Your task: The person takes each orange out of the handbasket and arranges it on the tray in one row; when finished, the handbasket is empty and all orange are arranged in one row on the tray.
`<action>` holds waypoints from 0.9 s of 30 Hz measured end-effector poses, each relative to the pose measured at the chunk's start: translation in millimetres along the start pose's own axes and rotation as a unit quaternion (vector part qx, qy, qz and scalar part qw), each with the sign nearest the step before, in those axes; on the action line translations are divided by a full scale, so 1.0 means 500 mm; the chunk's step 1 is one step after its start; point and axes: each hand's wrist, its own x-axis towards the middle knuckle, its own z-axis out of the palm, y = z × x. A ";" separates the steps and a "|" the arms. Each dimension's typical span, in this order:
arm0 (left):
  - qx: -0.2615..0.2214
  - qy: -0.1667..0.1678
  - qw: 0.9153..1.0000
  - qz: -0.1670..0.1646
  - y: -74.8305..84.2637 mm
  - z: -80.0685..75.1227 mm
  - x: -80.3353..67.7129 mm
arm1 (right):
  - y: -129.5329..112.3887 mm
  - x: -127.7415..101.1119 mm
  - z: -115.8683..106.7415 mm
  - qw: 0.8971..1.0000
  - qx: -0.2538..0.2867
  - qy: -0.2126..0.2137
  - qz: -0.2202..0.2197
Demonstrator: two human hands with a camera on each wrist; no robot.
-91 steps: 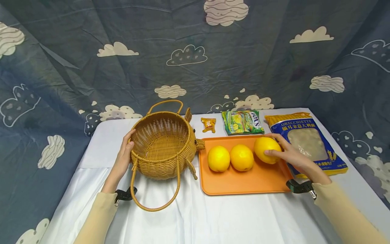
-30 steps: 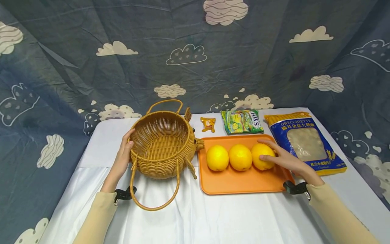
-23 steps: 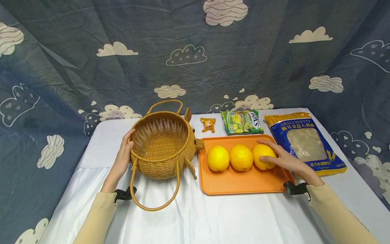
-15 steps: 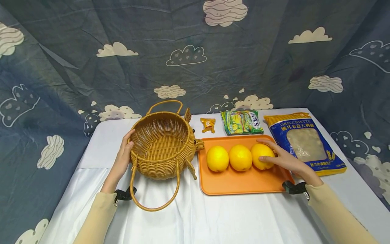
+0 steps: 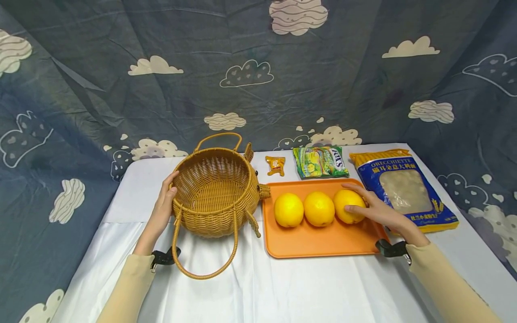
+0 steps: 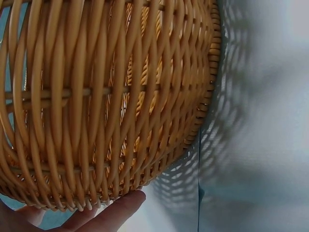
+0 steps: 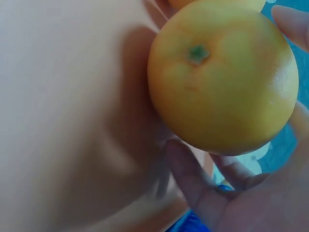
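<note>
orange [image 5: 348,205]: yellow-orange, round, rightmost of 3 on tray | basket [image 5: 216,197]: woven wicker, upright, left of tray

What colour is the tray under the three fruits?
Orange; the tray shows best in the head view.

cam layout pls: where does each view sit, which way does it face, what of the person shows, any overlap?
Head: worn on the head, faces forward and down at the table; both forearms, left hand on the basket, right hand on an orange.
Left wrist: faces the basket wall; fingertips show.
Right wrist: faces the orange over the tray; fingers curl round it.
Shared: head and right wrist both see that orange.
</note>
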 end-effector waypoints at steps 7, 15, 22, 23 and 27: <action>0.002 0.000 1.000 0.001 0.001 0.002 0.002 | 0.005 0.002 -0.005 1.000 -0.009 0.005 -0.001; 0.006 -0.001 1.000 0.001 0.008 0.003 0.001 | 0.003 -0.002 0.001 1.000 0.019 -0.004 0.024; 0.009 0.002 1.000 0.003 0.012 0.003 0.001 | -0.002 -0.001 0.002 0.999 0.013 -0.014 0.033; 0.009 0.002 1.000 0.003 0.010 0.003 0.001 | -0.003 -0.001 0.002 0.999 0.010 -0.014 0.031; 0.002 0.002 1.000 0.004 -0.004 0.002 0.004 | -0.002 -0.001 0.002 0.999 0.005 -0.014 0.032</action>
